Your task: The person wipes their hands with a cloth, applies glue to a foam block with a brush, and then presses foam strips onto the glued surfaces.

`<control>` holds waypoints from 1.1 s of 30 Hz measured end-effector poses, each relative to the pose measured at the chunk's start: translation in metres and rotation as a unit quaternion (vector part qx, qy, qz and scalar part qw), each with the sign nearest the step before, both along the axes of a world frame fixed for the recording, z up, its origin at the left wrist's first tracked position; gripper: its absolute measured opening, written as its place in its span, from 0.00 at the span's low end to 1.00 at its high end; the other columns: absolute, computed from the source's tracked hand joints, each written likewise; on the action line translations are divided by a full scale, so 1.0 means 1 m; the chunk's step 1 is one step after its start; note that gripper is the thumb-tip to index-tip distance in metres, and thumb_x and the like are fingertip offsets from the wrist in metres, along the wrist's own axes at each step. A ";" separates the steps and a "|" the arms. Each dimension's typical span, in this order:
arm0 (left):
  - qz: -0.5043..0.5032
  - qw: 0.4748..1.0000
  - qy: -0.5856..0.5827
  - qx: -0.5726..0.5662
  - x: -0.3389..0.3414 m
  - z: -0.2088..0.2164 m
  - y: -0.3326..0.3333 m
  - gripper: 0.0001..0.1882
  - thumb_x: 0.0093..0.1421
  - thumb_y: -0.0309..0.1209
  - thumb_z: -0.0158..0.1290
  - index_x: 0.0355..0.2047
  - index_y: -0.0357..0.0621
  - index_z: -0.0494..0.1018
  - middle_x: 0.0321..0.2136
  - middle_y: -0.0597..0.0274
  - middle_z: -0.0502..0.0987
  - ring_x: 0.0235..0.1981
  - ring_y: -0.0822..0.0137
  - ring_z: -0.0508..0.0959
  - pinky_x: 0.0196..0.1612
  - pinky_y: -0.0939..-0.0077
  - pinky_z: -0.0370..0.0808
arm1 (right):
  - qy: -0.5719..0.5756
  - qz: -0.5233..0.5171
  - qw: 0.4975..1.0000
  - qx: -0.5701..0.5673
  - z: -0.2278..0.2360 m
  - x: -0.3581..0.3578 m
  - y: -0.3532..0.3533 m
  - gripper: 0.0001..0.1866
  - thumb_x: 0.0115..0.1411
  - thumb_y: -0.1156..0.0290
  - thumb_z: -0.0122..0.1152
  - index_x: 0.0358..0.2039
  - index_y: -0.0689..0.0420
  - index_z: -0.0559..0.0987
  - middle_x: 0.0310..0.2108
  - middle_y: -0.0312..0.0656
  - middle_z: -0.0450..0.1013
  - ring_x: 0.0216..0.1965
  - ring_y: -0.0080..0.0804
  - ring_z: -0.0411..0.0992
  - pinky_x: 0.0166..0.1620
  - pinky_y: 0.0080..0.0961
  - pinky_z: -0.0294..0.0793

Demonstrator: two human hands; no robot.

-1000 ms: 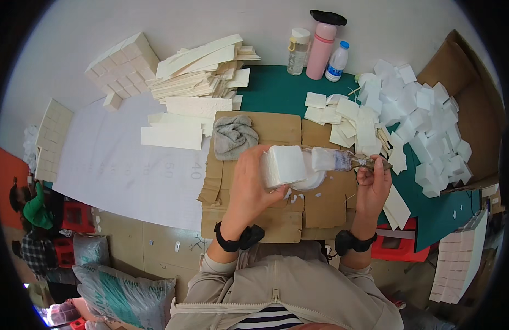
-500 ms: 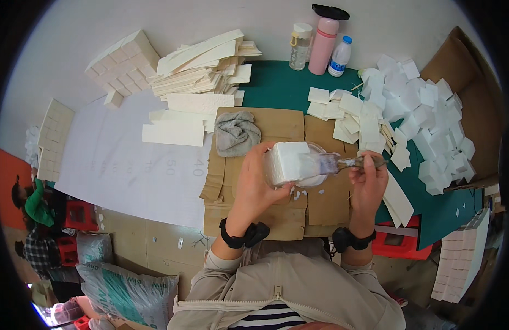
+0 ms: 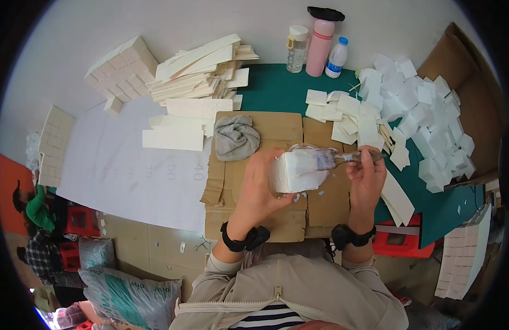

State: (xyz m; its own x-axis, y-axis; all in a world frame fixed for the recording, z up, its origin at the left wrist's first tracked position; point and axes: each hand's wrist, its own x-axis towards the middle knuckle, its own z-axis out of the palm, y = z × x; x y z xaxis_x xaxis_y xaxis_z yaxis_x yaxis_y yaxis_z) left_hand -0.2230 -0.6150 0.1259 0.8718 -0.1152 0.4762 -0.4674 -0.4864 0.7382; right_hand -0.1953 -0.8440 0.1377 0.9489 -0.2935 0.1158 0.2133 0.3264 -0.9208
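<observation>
My left hand [image 3: 259,181] is wrapped round a white foam block [image 3: 298,175], thumb along its near side. In my right hand [image 3: 368,179] is a glue-smeared paintbrush [image 3: 345,158], gripped by its handle. Its wet bristles lie on the block's upper face near the far edge. Behind and under the block shows part of a round clear dish [image 3: 327,179], mostly hidden. White crumbs [image 3: 304,195] lie on the brown cardboard [image 3: 265,220] below. A crumpled grey cloth [image 3: 237,137] rests on the cardboard beyond my left hand.
Cream strips [image 3: 194,71] are stacked at the back left, beside a wall of cream blocks [image 3: 122,69]. Bottles [image 3: 320,47] stand at the back. Small flat pieces [image 3: 342,113] and a heap of white foam blocks [image 3: 414,110] lie right, against a cardboard box [image 3: 458,60].
The block has shifted slightly right and tilted in my left hand, showing more of its upper face. The brush has moved slightly up and back, toward the block's far edge.
</observation>
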 end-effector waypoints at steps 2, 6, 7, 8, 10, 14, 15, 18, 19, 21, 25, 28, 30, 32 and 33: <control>0.002 1.000 0.003 0.000 -0.001 0.002 0.002 0.42 0.37 0.27 0.67 0.55 0.41 0.64 0.52 0.51 0.69 0.54 0.51 0.70 0.59 0.63 0.66 | -0.003 -0.015 1.000 -0.001 -0.003 0.000 -0.010 0.08 0.67 0.68 0.55 0.40 0.60 0.75 0.24 0.35 0.71 0.22 0.19 0.68 0.25 0.15 0.64; 0.005 1.000 -0.007 -0.003 0.000 0.001 0.001 0.41 0.37 0.27 0.68 0.54 0.41 0.64 0.50 0.50 0.70 0.52 0.48 0.70 0.56 0.59 0.67 | -0.011 -0.038 0.999 0.012 0.000 -0.001 -0.008 0.08 0.67 0.69 0.55 0.40 0.60 0.75 0.24 0.35 0.70 0.22 0.20 0.68 0.25 0.15 0.64; 0.004 1.000 -0.012 -0.004 0.000 0.000 0.000 0.41 0.36 0.26 0.68 0.53 0.40 0.64 0.49 0.49 0.70 0.51 0.47 0.70 0.55 0.58 0.67 | -0.014 -0.026 0.999 0.024 0.005 -0.003 0.000 0.08 0.67 0.69 0.56 0.40 0.60 0.75 0.24 0.35 0.70 0.22 0.20 0.68 0.25 0.15 0.65; 0.001 1.000 -0.011 -0.005 0.000 0.000 0.000 0.41 0.36 0.26 0.68 0.53 0.40 0.64 0.49 0.49 0.70 0.51 0.47 0.70 0.55 0.58 0.67 | -0.016 -0.013 0.999 0.037 0.007 -0.004 0.003 0.08 0.67 0.69 0.56 0.39 0.60 0.75 0.24 0.35 0.70 0.22 0.19 0.68 0.25 0.15 0.65; 0.004 1.000 -0.019 -0.018 0.000 0.000 -0.002 0.40 0.37 0.26 0.68 0.53 0.40 0.64 0.49 0.49 0.70 0.51 0.47 0.70 0.55 0.58 0.68 | -0.014 -0.011 0.999 0.028 0.006 -0.002 0.003 0.08 0.66 0.69 0.56 0.39 0.60 0.75 0.24 0.35 0.71 0.22 0.19 0.68 0.25 0.15 0.65; 0.012 0.999 -0.017 -0.031 -0.001 0.000 0.004 0.40 0.37 0.26 0.67 0.53 0.40 0.64 0.49 0.48 0.70 0.51 0.48 0.71 0.55 0.59 0.69 | -0.007 -0.023 1.000 0.001 -0.004 0.000 -0.010 0.08 0.66 0.68 0.56 0.39 0.59 0.75 0.24 0.35 0.71 0.21 0.19 0.68 0.24 0.15 0.65; 0.013 0.999 -0.013 -0.034 -0.001 0.000 0.005 0.40 0.37 0.26 0.67 0.53 0.40 0.65 0.49 0.48 0.70 0.51 0.48 0.71 0.54 0.59 0.70 | -0.002 -0.045 0.999 -0.007 -0.001 -0.001 -0.015 0.08 0.66 0.68 0.56 0.39 0.59 0.75 0.24 0.35 0.71 0.21 0.19 0.68 0.24 0.15 0.65; 0.013 1.000 -0.015 -0.025 -0.001 -0.001 0.007 0.40 0.37 0.26 0.67 0.53 0.40 0.65 0.49 0.49 0.70 0.50 0.48 0.72 0.54 0.60 0.70 | 0.003 -0.066 0.998 0.000 0.001 -0.002 -0.011 0.07 0.66 0.68 0.56 0.39 0.59 0.75 0.24 0.35 0.71 0.21 0.19 0.68 0.24 0.15 0.64; 0.013 1.000 -0.015 -0.020 0.000 -0.001 0.007 0.40 0.37 0.26 0.67 0.53 0.40 0.65 0.49 0.49 0.70 0.50 0.48 0.72 0.54 0.60 0.70 | 0.004 -0.062 0.998 0.013 0.002 -0.002 -0.006 0.07 0.66 0.68 0.56 0.39 0.59 0.75 0.24 0.35 0.71 0.21 0.19 0.68 0.23 0.14 0.64; 0.006 1.000 -0.017 -0.021 0.000 -0.001 0.006 0.40 0.38 0.27 0.67 0.53 0.40 0.65 0.49 0.49 0.70 0.50 0.48 0.72 0.54 0.60 0.70 | 0.006 -0.062 0.998 0.028 0.004 -0.002 -0.003 0.07 0.66 0.68 0.56 0.39 0.59 0.75 0.23 0.35 0.71 0.20 0.19 0.67 0.23 0.14 0.63; -0.001 1.000 -0.008 -0.029 -0.002 -0.002 0.006 0.40 0.37 0.27 0.67 0.54 0.41 0.64 0.50 0.50 0.70 0.52 0.49 0.72 0.56 0.61 0.69 | -0.013 -0.046 0.999 -0.010 0.000 0.001 -0.005 0.07 0.67 0.69 0.55 0.38 0.58 0.75 0.23 0.35 0.71 0.20 0.18 0.67 0.23 0.14 0.63; 0.003 0.999 0.020 -0.038 -0.004 -0.003 0.008 0.40 0.37 0.26 0.66 0.54 0.41 0.64 0.52 0.52 0.71 0.55 0.53 0.71 0.60 0.62 0.66 | -0.016 -0.081 0.996 -0.029 -0.006 -0.002 -0.024 0.07 0.67 0.69 0.55 0.39 0.59 0.75 0.24 0.36 0.72 0.21 0.18 0.67 0.24 0.15 0.63; 0.014 0.999 0.025 -0.035 -0.004 -0.003 0.009 0.40 0.38 0.27 0.66 0.54 0.41 0.64 0.51 0.53 0.71 0.55 0.54 0.71 0.60 0.63 0.66 | -0.030 -0.076 0.997 -0.014 -0.006 -0.002 -0.024 0.08 0.67 0.69 0.55 0.40 0.60 0.75 0.24 0.37 0.72 0.21 0.19 0.68 0.24 0.16 0.63; 0.019 0.999 0.028 -0.034 -0.004 -0.003 0.009 0.40 0.38 0.27 0.66 0.54 0.41 0.64 0.51 0.53 0.71 0.55 0.54 0.71 0.60 0.63 0.65 | -0.054 -0.064 0.996 0.015 -0.003 -0.003 -0.020 0.09 0.67 0.69 0.53 0.42 0.60 0.75 0.26 0.38 0.73 0.22 0.21 0.68 0.26 0.18 0.64; 0.013 0.999 0.033 -0.030 -0.004 -0.003 0.009 0.40 0.38 0.27 0.67 0.55 0.40 0.64 0.51 0.52 0.71 0.54 0.52 0.71 0.59 0.62 0.67 | -0.054 -0.064 0.996 0.015 -0.002 -0.005 -0.018 0.09 0.67 0.69 0.53 0.42 0.60 0.75 0.26 0.38 0.73 0.22 0.21 0.68 0.26 0.18 0.64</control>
